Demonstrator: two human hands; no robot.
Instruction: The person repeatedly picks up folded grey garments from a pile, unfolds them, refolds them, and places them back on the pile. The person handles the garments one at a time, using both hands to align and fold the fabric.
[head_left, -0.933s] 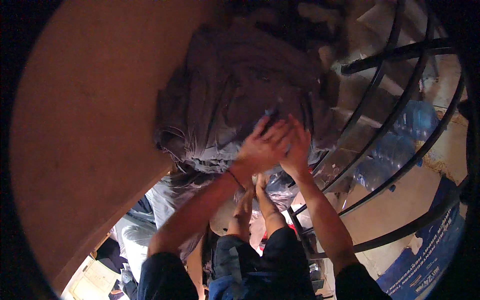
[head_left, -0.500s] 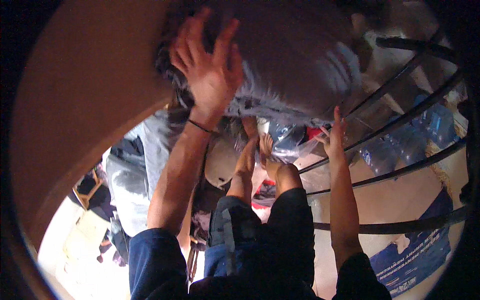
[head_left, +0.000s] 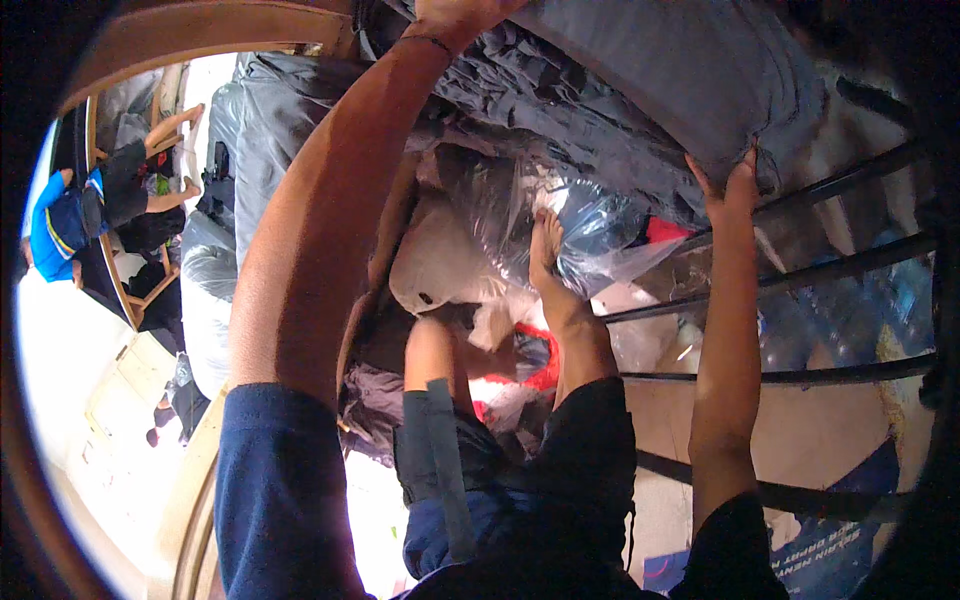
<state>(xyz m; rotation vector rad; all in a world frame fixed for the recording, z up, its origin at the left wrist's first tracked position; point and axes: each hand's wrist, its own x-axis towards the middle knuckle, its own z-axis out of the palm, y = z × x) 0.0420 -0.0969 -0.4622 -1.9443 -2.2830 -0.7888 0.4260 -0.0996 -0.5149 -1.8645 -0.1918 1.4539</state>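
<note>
I stand in a cramped, cluttered space. A brown band of wall (head_left: pixel 230 30) curves across the upper left, and beneath it a pale area (head_left: pixel 75 400) is so washed out by light that I cannot tell floor from wall. My bare foot (head_left: pixel 546 240) is against clear plastic bags (head_left: pixel 600 215) in the middle.

Black railing bars (head_left: pixel 790 378) run along my right, close to my forearm. Past them are bluish clear bottles (head_left: pixel 845 330) and, lower down, a blue printed sheet (head_left: pixel 835 555). A red thing (head_left: pixel 665 232) shows beside the plastic, and a tan rounded bundle (head_left: pixel 430 260) sits in front of my knees. On my left hangs a draped grey fabric (head_left: pixel 280 130); farther off, at the left rim, is a person in a blue shirt (head_left: pixel 60 225).

The big grey cloth (head_left: pixel 670 70) fills the upper right, its lower edge crumpled. My left hand (head_left: pixel 465 10) is at its upper left, cut off by the top of the view, so I cannot tell how those fingers stand. My right hand (head_left: pixel 728 190) touches its lower right corner: two fingers (head_left: pixel 747 170) are spread in a V, though I cannot tell whether any pinch the fabric.

Half a second ago my left hand was wholly visible, fingers splayed, and the person in blue was out of sight. Earlier still, both hands were close together over the cloth; now they are well apart.
</note>
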